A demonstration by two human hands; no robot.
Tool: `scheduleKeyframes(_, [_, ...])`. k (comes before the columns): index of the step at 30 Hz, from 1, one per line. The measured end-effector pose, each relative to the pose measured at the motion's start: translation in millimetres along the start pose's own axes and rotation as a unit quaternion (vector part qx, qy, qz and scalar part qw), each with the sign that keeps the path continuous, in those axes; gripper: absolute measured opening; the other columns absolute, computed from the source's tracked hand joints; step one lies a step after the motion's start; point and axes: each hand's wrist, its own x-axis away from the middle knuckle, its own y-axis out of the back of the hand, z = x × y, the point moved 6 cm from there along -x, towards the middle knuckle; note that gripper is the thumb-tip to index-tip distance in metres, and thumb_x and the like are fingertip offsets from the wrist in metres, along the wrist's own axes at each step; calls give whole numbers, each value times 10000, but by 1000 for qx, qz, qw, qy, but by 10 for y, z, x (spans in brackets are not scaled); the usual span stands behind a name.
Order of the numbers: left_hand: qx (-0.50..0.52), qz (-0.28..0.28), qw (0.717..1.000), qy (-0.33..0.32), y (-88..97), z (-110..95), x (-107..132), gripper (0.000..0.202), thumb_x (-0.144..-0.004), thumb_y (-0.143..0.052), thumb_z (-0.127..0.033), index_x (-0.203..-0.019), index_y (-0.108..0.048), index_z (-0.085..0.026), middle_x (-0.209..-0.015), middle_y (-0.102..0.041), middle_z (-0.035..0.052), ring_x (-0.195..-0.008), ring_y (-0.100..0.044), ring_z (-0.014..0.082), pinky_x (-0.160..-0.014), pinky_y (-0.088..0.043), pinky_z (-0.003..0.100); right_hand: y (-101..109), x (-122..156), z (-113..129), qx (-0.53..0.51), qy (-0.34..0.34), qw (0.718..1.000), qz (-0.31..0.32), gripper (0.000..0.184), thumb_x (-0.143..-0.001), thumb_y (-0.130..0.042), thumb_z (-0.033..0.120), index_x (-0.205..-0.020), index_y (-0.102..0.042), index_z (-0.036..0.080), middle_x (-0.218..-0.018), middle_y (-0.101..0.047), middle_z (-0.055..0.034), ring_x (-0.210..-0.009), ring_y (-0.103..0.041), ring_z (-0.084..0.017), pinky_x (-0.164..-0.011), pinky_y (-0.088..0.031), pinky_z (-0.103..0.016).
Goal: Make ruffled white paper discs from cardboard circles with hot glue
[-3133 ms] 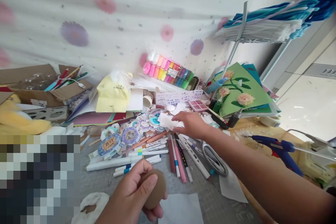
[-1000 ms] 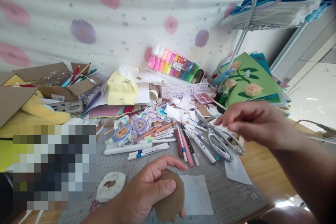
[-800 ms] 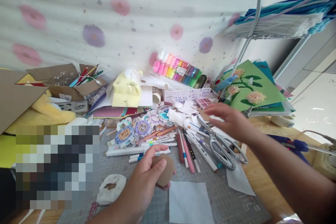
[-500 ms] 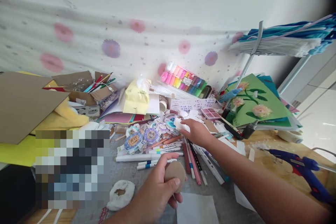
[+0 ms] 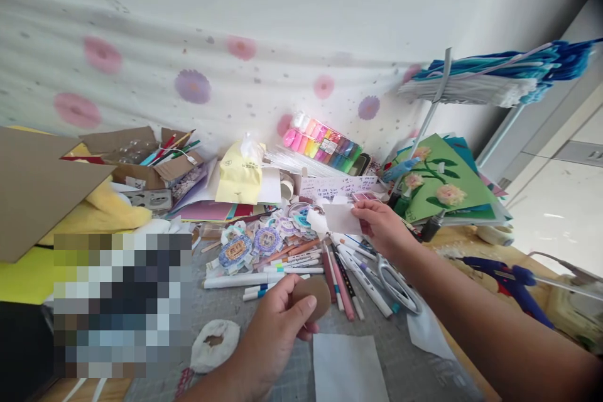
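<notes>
- A white sheet (image 5: 348, 367) is laid on the mat (image 5: 407, 364).
- A cardboard disc (image 5: 316, 297) is held in the left hand's (image 5: 279, 320) grip, above the mat.
- Markers (image 5: 365, 281) are spread beyond.
- A pale card (image 5: 340, 218) is pinched in the right hand's (image 5: 385, 226) grip, nearer than the colourful pack (image 5: 325, 144).

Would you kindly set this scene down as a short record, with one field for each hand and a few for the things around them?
Left hand: grips a brown rounded piece
Right hand: holds a pale sheet by its edge
Near edge: white paper flat on a grey mat; white ring to its left
Middle: loose markers and paper cut-outs
Back: multicoloured pack, tilted
Far left: cardboard box holding pencils
Far right: blue glue gun
</notes>
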Motion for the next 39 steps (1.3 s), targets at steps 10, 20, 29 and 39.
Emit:
scheduleKeyframes(10, [21, 19, 998, -53, -33, -81, 70, 137, -753, -673, -342, -809, -703, -220, -1225, -584, 40, -1153, -479, 238, -908, -391, 300, -371, 962, -171, -245, -159, 948, 124, 231, -663, -711, 346, -706, -544, 192, -544, -495, 49, -466, -443, -104, -408, -311, -208])
scheduleKeyframes(20, [-56, 1, 996, -65, 33, -44, -12, 132, -756, -686, -329, -768, -669, -199, -767, -580, -8, -730, -501, 147, -667, -391, 246, -629, 1117, -186, -256, -177, 932, 184, 294, -737, -666, 439, -736, -531, 178, -624, -508, 42, -553, -452, -90, -525, -347, -217])
scheduleKeyframes(29, [-34, -60, 995, -68, 62, -120, 42, 554, -662, -767, -252, -1169, -548, -300, -1040, -611, 6, -858, -596, 179, -725, -455, 259, -655, 1097, -141, -123, -70, 975, 172, 365, -672, -644, 160, -1002, -506, 231, -600, -437, 93, -545, -403, -96, -516, -306, -223])
scheduleKeyframes(39, [79, 23, 996, -16, -64, -41, 21, 325, -760, -688, -254, -1076, -641, -196, -1028, -710, 58, -932, -633, 222, -858, -456, 351, -584, 1085, -118, -187, -85, 967, 151, 370, -632, -667, 150, -951, -499, 236, -773, -568, 40, -719, -529, -129, -626, -395, -247])
